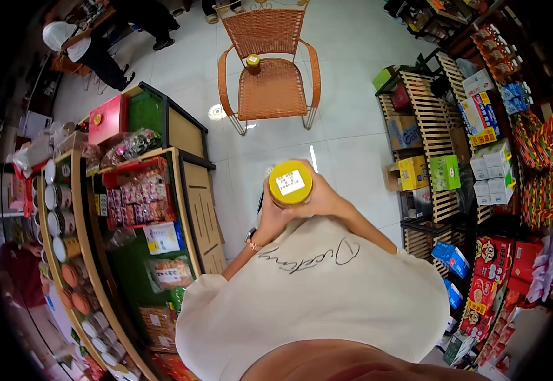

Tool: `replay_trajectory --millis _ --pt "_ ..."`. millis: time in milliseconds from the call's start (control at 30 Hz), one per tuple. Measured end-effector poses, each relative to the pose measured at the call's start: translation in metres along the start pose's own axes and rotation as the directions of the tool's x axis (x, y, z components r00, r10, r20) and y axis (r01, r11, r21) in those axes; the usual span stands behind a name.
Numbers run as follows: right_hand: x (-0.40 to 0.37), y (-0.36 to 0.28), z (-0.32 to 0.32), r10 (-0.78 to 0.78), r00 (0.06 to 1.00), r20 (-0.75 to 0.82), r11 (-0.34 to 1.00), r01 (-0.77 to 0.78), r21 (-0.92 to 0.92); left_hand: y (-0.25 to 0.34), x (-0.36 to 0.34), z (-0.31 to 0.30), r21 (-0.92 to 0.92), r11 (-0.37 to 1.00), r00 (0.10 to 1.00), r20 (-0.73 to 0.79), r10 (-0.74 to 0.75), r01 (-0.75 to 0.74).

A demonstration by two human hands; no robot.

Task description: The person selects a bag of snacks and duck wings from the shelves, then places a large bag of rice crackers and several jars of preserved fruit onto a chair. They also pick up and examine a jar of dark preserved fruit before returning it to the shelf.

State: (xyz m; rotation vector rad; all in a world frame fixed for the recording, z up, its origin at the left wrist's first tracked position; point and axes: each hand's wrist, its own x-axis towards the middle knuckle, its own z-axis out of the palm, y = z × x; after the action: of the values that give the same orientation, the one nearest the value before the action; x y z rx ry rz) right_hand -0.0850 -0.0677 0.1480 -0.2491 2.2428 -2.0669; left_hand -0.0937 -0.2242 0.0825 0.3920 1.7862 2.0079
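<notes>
Head view shows a yellow-lidded jar (290,198) near the centre, held upright between both hands. The left hand (270,217) curls round its 8 o'clock side and the right hand (323,198) its 4 o'clock side, each partly closed to the jar's width. Holding it well calls for even, light pressure from both sides, the base level and fingers off the label (291,182). That white label carries several printed lines, apparently Chinese, too small to read surely. At nearly 12 o'clock, a similar jar (253,61) stands on the wicker chair (271,95). The shirt (314,298) bears cursive lettering, upside down and uncertain. At 3 o'clock is a green box (444,173); between 3 and 4, red packs (493,251) show a cartoon face, their brand unclear
</notes>
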Motion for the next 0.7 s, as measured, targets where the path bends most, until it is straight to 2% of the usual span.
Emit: replay_trajectory --millis 100,167,233,267,300,333,400,433,567,667,700 --pt "0.07 -0.01 -0.008 -0.023 0.999 -0.026 0.999 0.024 0.043 0.018 0.062 -0.038 0.016 1.0 0.998 0.055 -0.018 0.017" --pt "0.11 -0.005 -0.017 -0.096 0.991 -0.094 0.995 0.093 -0.032 0.031 0.108 -0.06 0.062 0.997 0.997 0.066 0.031 -0.035" --pt "0.138 -0.001 -0.021 -0.114 0.983 -0.142 0.991 0.102 -0.084 0.04 0.151 -0.077 0.132 0.979 0.982 0.132 0.135 -0.152" --pt "0.148 0.011 -0.022 -0.139 0.972 -0.191 0.99 0.135 -0.037 0.044 0.165 -0.086 0.164 0.968 0.972 0.165 0.164 -0.191" --pt "0.155 0.009 -0.022 -0.092 0.974 -0.209 0.996 0.092 -0.01 0.048 0.174 -0.094 0.194 0.955 0.962 0.199 0.187 -0.226" --pt "0.163 0.002 -0.025 -0.053 0.973 -0.224 0.998 0.057 0.012 0.054 0.183 -0.097 0.151 0.978 0.974 0.196 0.11 -0.141" --pt "0.184 0.005 -0.032 -0.016 0.967 -0.253 0.998 0.032 0.06 0.065 0.203 -0.112 0.37 0.915 0.961 0.271 0.061 -0.162" --pt "0.193 0.012 -0.034 -0.021 0.966 -0.256 0.999 0.028 0.025 0.07 0.213 -0.117 0.47 0.865 0.952 0.305 0.031 -0.179" --pt "0.219 0.032 -0.05 0.049 0.972 -0.229 0.996 -0.066 -0.065 0.07 0.243 -0.123 0.54 0.833 0.952 0.302 -0.057 -0.122" --pt "0.245 0.034 -0.07 0.176 0.969 -0.173 0.973 -0.198 -0.115 0.055 0.267 -0.144 0.599 0.795 0.894 0.402 -0.197 -0.094" --pt "0.257 0.037 -0.078 0.218 0.964 -0.153 0.961 -0.239 -0.137 0.054 0.279 -0.151 0.627 0.77 0.885 0.419 -0.203 -0.12"
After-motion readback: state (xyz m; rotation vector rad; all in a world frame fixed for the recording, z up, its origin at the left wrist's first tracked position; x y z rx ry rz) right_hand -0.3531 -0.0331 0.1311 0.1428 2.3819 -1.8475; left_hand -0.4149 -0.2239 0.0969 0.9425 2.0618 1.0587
